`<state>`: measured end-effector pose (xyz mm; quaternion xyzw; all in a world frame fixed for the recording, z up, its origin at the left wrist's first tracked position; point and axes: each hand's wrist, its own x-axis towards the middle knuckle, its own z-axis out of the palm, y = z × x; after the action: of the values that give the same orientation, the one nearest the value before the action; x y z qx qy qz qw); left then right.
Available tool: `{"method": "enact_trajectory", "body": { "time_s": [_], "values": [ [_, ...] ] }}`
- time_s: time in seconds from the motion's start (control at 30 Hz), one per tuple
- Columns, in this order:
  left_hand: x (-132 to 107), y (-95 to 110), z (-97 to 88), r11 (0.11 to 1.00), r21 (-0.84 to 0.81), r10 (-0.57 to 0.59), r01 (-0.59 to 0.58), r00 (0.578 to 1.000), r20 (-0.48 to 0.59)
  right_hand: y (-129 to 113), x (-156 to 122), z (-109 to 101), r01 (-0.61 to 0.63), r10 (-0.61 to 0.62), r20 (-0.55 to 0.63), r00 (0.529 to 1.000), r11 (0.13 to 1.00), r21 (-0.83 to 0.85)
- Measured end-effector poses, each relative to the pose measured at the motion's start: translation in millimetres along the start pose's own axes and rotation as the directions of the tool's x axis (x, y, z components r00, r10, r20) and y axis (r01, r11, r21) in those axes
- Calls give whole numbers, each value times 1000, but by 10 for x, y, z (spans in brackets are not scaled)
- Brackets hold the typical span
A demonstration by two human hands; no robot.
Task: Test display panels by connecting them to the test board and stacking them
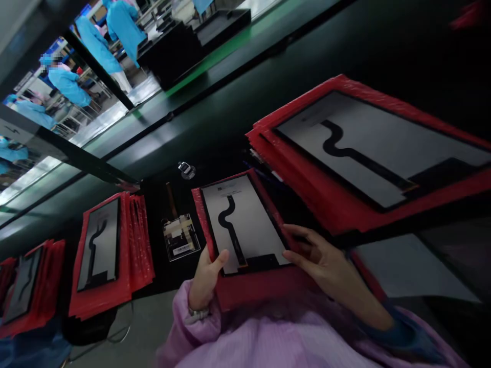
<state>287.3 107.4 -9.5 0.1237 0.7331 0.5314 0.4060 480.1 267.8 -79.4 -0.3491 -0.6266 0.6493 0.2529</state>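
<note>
In front of me is a flat display panel (253, 220) with a pale grey back, a dark border and a curved black ribbon cable (230, 225). It lies on a red bubble-wrap sleeve (249, 291), which shows along its sides and below it. My left hand (207, 273) grips the lower left edge, thumb on top. At the lower right edge is my right hand (322, 260), thumb and forefinger closed around the side; its other fingers are partly hidden. To the left lies a small electronic module (181, 236) with yellowish tape and a ribbon.
A red-sleeved stack with a larger-looking panel (383, 148) on top sits at the right. More such stacks (102, 245) stand at the left. A small shiny object (186, 169) lies behind the module. Beyond the rail, black trays (192, 46) and people in blue coats (125, 30) are visible.
</note>
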Motion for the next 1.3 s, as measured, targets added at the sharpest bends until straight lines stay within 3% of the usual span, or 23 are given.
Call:
{"method": "enact_trajectory", "body": {
  "time_s": [0.07,0.13,0.23,0.27,0.33,0.4,0.53,0.6,0.73,0.87,0.93,1.0,1.07,1.13,1.23,1.3],
  "values": [
    [69,189,-84,896,405,223,-181,973,-58,31,68,51,-1,0,-25,1000,1000,-27],
    [261,506,-181,673,703,431,-232,895,-118,37,121,70,47,-54,-64,997,992,-115],
    [830,1030,-297,567,785,585,-251,793,-168,17,191,68,86,-98,-38,994,970,-228],
    [1064,1163,-321,541,798,609,-265,778,-155,10,211,65,87,-94,-18,995,965,-246],
    [1508,1318,-354,456,848,615,-269,784,-82,7,239,62,77,-79,4,997,964,-253],
    [1834,1333,-374,397,878,575,-266,818,-12,20,251,59,69,-68,10,998,970,-234],
    [2052,1174,-399,320,903,592,-287,805,46,40,248,45,62,-61,13,998,970,-235],
    [2036,1127,-404,249,931,609,-269,790,66,27,256,33,59,-56,19,998,970,-236],
    [2001,1176,-414,71,982,573,-177,813,106,22,300,9,58,-51,34,998,971,-232],
    [2006,1295,-438,20,988,528,-152,841,119,33,333,2,131,-120,54,991,940,-315],
    [1963,1336,-423,26,987,527,-158,841,121,-46,371,16,212,-220,39,975,854,-475],
    [1835,1334,-359,76,979,574,-190,811,113,-212,462,49,260,-322,39,946,682,-683],
    [1586,1266,-238,155,950,644,-271,757,111,-428,622,103,245,-354,68,933,485,-840],
    [1224,1127,-76,196,896,670,-397,722,173,-629,836,174,189,-291,85,953,350,-918],
    [601,846,148,150,793,526,-590,727,441,-816,1169,281,85,-152,44,987,275,-958],
    [259,675,220,131,721,378,-680,707,598,-879,1324,321,30,-72,9,997,296,-955]
  ]
}}
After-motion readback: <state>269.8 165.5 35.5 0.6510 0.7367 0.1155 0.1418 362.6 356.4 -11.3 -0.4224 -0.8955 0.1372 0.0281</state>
